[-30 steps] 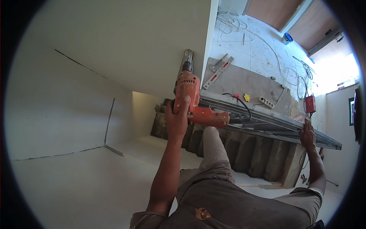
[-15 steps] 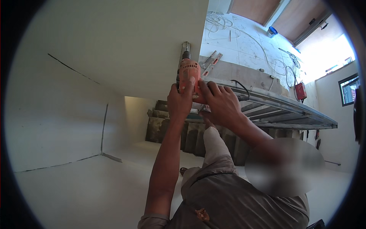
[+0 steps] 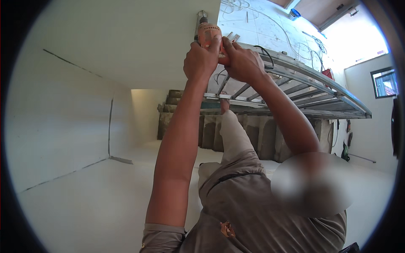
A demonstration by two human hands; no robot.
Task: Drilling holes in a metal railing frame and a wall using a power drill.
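An orange drill (image 3: 209, 33) points away from me, its chuck (image 3: 203, 20) at a metal piece (image 3: 201, 13) on the white wall, near the wall's edge. My left hand (image 3: 200, 59) is closed round the drill's body from the left. My right hand (image 3: 241, 62) grips it from the right, around the handle, which is mostly hidden by my fingers. A black cable (image 3: 265, 54) loops out beside my right hand. Below and to the right lies a metal railing frame (image 3: 320, 90) with several bars; my foot (image 3: 225, 105) is by its lower rail.
Grey concrete steps (image 3: 265, 130) descend beside my leg. The white wall (image 3: 126, 38) fills the left side. Beyond the railing, a tiled floor (image 3: 261, 21) holds tangled cables, a blue bucket (image 3: 294, 14), a level (image 3: 234, 37) and a red box (image 3: 327, 72). A window (image 3: 382, 82) is at the right.
My right hand has left the railing and joined my left hand on the drill. Both hands and the drill now sit higher in the picture, farther out along the wall.
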